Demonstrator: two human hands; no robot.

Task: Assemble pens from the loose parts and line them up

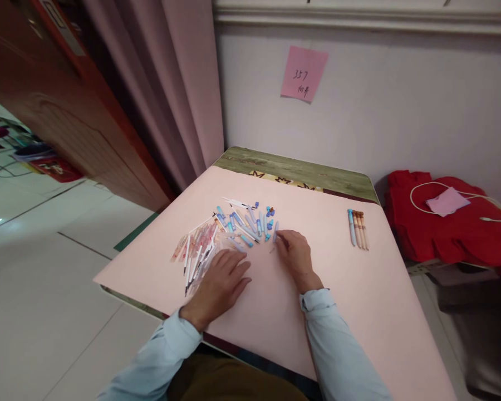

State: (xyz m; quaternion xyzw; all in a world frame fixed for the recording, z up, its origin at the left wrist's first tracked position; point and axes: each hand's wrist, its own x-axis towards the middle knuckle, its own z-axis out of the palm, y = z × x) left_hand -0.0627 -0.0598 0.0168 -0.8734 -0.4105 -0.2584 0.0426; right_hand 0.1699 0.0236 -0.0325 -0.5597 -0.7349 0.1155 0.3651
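Observation:
My right hand (295,255) pinches a pale lavender pen barrel (276,227) between its fingertips, just right of the pile. My left hand (225,278) lies palm down with its fingers spread, over the near edge of the pile, and no object shows in its grasp. Loose pen parts fill the middle of the table: blue and lavender barrels (250,217), pinkish clear barrels (198,236) and white refills with dark tips (186,256). Small blue figure-shaped caps (269,211) sit at the pile's right side. Part of the heap is hidden under my left hand.
A row of several pens, one with a blue top and others with brown tops (361,228), lies at the right of the pink-covered table (338,312). Beyond the table's right edge, a red cloth (404,234) carries a white cable and pink paper. A wall stands behind.

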